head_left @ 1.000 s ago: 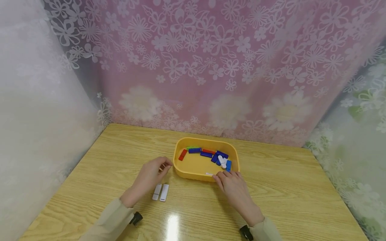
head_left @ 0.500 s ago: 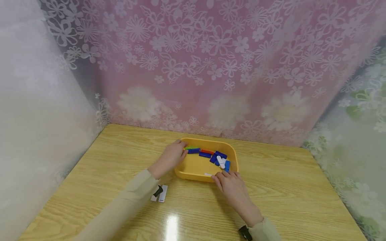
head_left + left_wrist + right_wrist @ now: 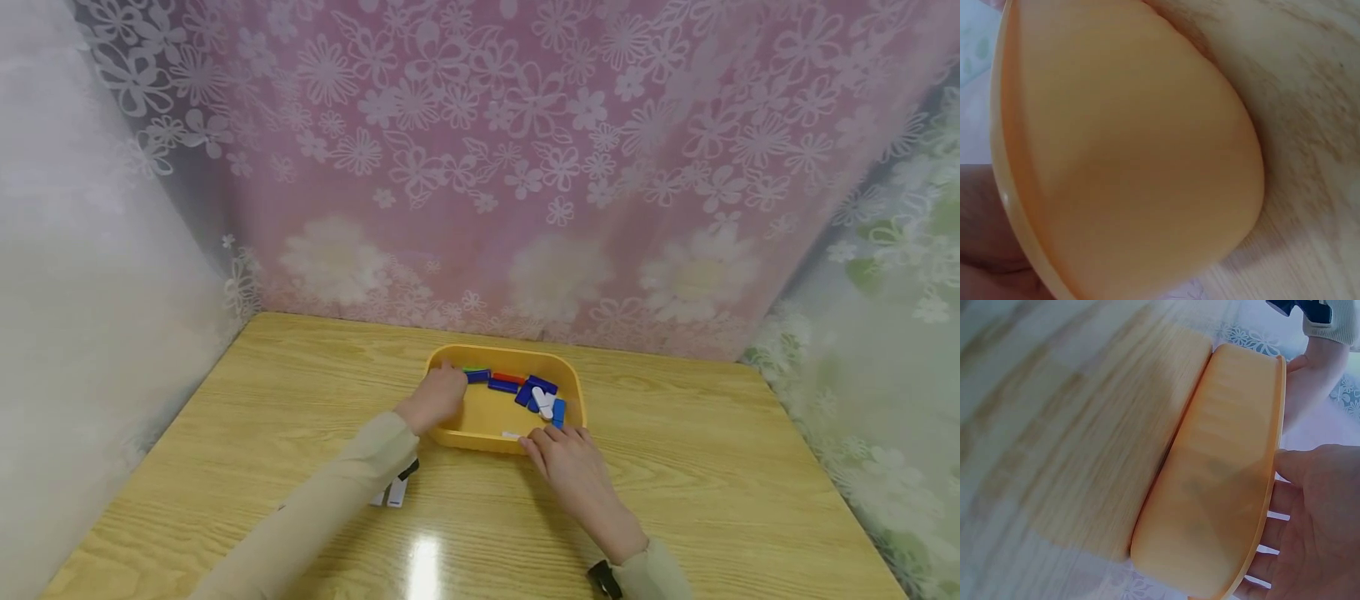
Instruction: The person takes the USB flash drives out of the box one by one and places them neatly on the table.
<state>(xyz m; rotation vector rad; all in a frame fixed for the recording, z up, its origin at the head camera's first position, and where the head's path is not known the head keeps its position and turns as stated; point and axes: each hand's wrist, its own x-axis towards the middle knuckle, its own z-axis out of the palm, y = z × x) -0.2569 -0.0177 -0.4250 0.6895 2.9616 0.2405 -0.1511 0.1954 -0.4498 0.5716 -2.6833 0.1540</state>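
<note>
My left hand (image 3: 441, 394) reaches over the left rim of a yellow plastic bin (image 3: 487, 414), its fingertips down inside and hidden behind the hand. I cannot tell whether they hold anything. In the left wrist view the bin's outer wall (image 3: 1135, 137) fills most of the picture. My right hand (image 3: 573, 467) rests on the near right rim, fingers laid over the edge and thumb against it, as the right wrist view shows. Inside lie several USB sticks: dark blue ones (image 3: 503, 386), a red one (image 3: 508, 377), a white one (image 3: 542, 402), a light blue one (image 3: 558, 412).
Two white USB sticks (image 3: 397, 493) lie side by side on the wooden table (image 3: 675, 467), partly covered by the left sleeve. A pink flowered curtain (image 3: 450, 167) hangs behind the table's back edge. White cloth (image 3: 112, 292) hangs at the left.
My left hand has gone from beside the bin over its left rim and down inside; the red USB stick lying there is now out of sight. My right hand has stayed at the rim.
</note>
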